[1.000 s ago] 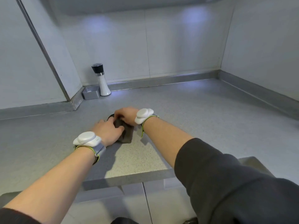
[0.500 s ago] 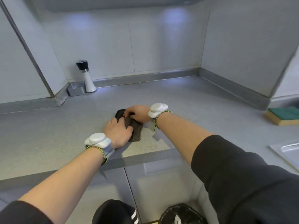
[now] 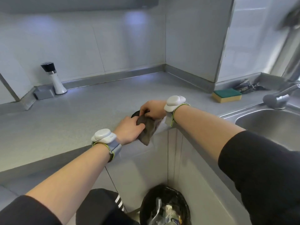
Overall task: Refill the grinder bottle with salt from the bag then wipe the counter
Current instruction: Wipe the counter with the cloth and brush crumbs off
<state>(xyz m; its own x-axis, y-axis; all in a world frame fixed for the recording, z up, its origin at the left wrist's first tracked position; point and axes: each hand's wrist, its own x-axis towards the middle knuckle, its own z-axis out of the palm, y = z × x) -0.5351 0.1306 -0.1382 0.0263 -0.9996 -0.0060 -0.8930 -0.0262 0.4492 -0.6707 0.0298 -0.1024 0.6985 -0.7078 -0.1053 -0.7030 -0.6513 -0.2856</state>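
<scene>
- Far left, I see the grinder bottle standing straight up at the back of the counter, close to the wall. It has a smooth white body that gets wide at the bottom, a shiny silver ring and a black top.
- A small grey box sits just beside it, on its left.
- The counter is flat, grey and speckled.
- The left hand curls its fingers round a dark cloth at the counter's front edge.
- The cloth looks soft and wrinkly. Its lower end hangs over the edge.
- The right hand pinches the top of the same cloth.
- Down on the floor is a round bin lined with a shiny black bag, with rubbish inside.
- A sponge, green on top and yellow below, lies flat on the counter behind the sink.
- The sink is smooth shiny metal, with a silver tap over it.
</scene>
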